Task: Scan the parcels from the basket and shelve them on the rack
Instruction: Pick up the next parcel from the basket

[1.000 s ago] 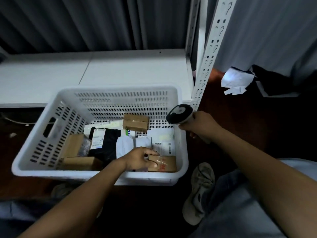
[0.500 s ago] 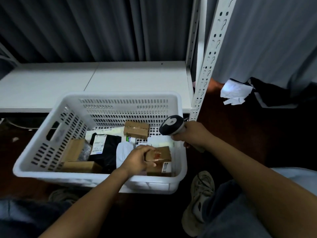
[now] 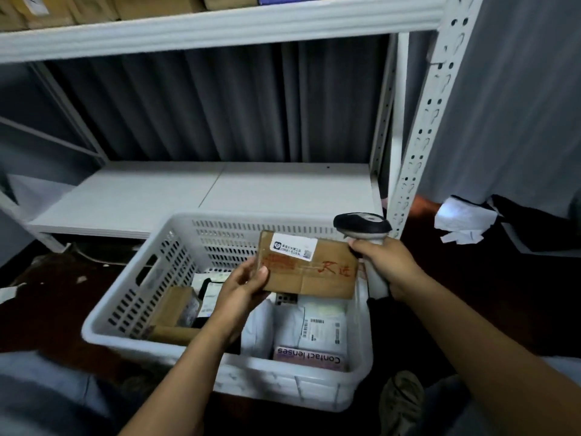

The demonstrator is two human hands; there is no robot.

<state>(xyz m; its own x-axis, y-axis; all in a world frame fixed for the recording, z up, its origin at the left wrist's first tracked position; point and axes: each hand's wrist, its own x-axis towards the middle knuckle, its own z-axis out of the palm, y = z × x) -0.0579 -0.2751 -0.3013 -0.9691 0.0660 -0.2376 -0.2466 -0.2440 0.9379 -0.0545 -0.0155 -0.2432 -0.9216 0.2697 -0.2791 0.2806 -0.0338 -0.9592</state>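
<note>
My left hand [image 3: 242, 291] grips the left end of a small brown cardboard parcel [image 3: 314, 272], held up above the white perforated basket [image 3: 151, 297]; a white label and red writing face me. My right hand [image 3: 390, 265] holds a handheld barcode scanner [image 3: 361, 226] by its grip, just right of the parcel, its black head at the parcel's top right corner. Several parcels lie in the basket: brown boxes [image 3: 176, 306], a black bag [image 3: 209, 297], white mailers [image 3: 320, 328] and a pink "Contact lenses" box [image 3: 309, 358]. The white rack [image 3: 421, 146] stands behind the basket.
The rack's low white shelf [image 3: 201, 193] lies bare just beyond the basket. An upper shelf [image 3: 220, 25] carries several cardboard boxes. Crumpled white paper [image 3: 459, 221] and dark cloth lie on the floor to the right. A shoe [image 3: 399, 401] shows at bottom right.
My left hand has lifted the brown parcel out of the basket and turned its label up. The scanner moved up beside it. My view has tilted upward, showing the upper shelf.
</note>
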